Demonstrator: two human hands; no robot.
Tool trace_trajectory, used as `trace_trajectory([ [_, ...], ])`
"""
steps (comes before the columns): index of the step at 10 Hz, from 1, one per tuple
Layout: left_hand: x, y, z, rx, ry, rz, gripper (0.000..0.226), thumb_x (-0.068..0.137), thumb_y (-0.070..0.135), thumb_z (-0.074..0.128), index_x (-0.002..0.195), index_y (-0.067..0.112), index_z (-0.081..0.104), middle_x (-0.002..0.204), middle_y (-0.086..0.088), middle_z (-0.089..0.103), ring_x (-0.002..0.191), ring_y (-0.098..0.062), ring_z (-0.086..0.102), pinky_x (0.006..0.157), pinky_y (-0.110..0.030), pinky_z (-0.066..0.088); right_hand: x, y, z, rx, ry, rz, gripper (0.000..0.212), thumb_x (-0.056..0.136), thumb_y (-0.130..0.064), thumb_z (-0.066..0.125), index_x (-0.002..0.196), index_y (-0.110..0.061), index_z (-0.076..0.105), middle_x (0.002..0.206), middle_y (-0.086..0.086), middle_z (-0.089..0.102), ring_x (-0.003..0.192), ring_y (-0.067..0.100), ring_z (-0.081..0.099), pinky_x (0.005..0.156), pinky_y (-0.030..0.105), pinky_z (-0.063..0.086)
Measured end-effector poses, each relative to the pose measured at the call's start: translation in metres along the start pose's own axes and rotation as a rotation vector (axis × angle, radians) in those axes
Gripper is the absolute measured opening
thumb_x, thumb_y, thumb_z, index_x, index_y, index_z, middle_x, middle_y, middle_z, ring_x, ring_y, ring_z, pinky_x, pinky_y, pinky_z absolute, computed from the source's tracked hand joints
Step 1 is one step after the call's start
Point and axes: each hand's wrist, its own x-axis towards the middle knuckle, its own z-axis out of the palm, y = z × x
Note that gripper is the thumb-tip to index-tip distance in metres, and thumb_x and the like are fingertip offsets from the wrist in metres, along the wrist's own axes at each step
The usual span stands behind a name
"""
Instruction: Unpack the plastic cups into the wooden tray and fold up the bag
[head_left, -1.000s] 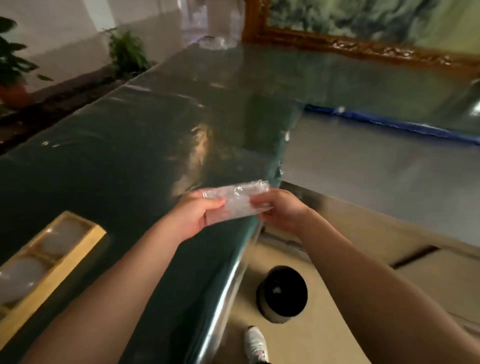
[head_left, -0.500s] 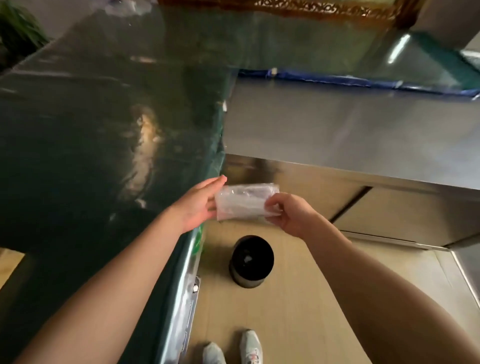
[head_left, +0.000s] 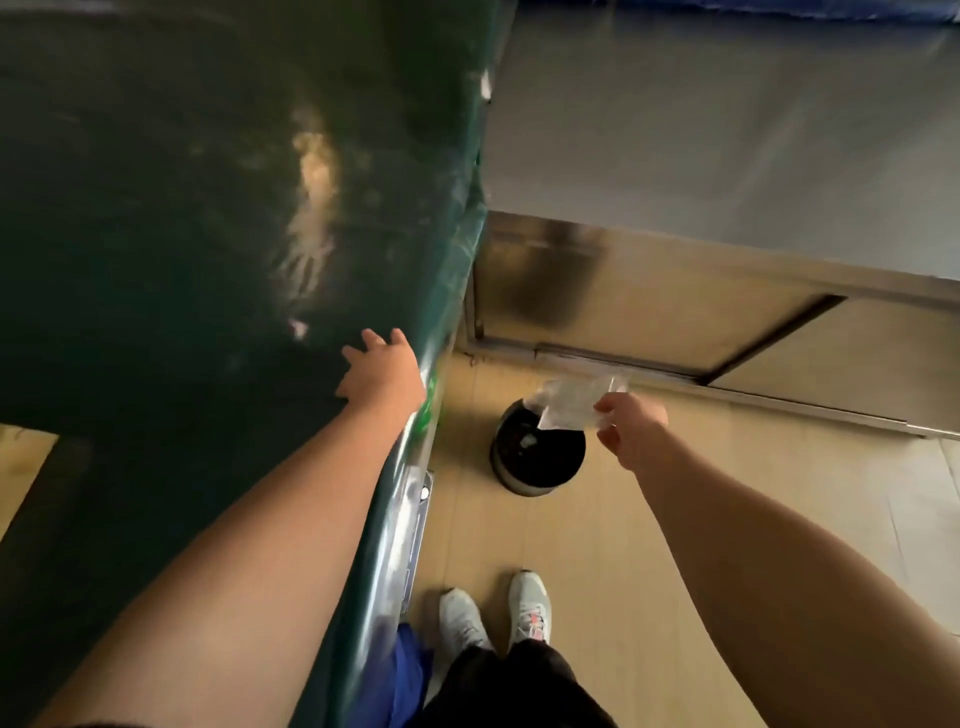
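My right hand (head_left: 631, 434) pinches the folded clear plastic bag (head_left: 574, 401) and holds it in the air just above the open mouth of a black round bin (head_left: 537, 457) on the floor. My left hand (head_left: 384, 376) lies flat with fingers spread on the dark green table top (head_left: 182, 234), near its right edge, holding nothing. A corner of the wooden tray (head_left: 23, 467) shows at the far left edge; the cups are out of view.
A metal rail (head_left: 410, 525) runs along the table's right edge. A steel counter (head_left: 727, 130) with cabinet doors stands beyond the bin. My feet in white shoes (head_left: 493, 613) stand on the tan floor beside the table.
My left hand let go of the folded bag and moved onto the table top. My right hand carried the bag right and down over the bin. The view tilted downward.
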Motion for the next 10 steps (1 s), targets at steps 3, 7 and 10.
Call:
trace_trajectory([
  [3,0.015,0.001,0.01,0.067,0.0,-0.021,0.087,0.091,0.016,0.066,0.156,0.014,0.008,0.163,-0.019,0.006,0.144,-0.048,0.016,0.102,-0.06,0.043,0.045,0.035,0.029,-0.088,0.074,0.013,0.012,0.08,-0.009,0.071,0.075,-0.007,0.06,0.07,0.011,0.06,0.056,0.022,0.058,0.045,0.028,0.048],
  [7,0.015,0.001,0.005,0.071,-0.038,-0.011,0.091,0.09,0.019,0.068,0.156,0.015,0.005,0.164,-0.019,0.003,0.146,-0.047,0.013,0.104,-0.058,0.043,0.053,0.034,0.039,-0.171,0.029,-0.043,0.016,0.082,-0.013,0.075,0.09,-0.011,0.062,0.076,0.009,0.062,0.067,0.022,0.062,0.053,0.028,0.051],
  [10,0.014,0.002,0.005,0.058,-0.043,-0.019,0.091,0.09,0.018,0.067,0.156,0.015,0.005,0.164,-0.019,0.002,0.146,-0.048,0.011,0.104,-0.059,0.042,0.055,0.037,0.036,-0.186,0.029,-0.062,0.028,0.076,-0.035,0.078,0.086,-0.015,0.062,0.077,0.001,0.061,0.073,0.025,0.061,0.056,0.032,0.048],
])
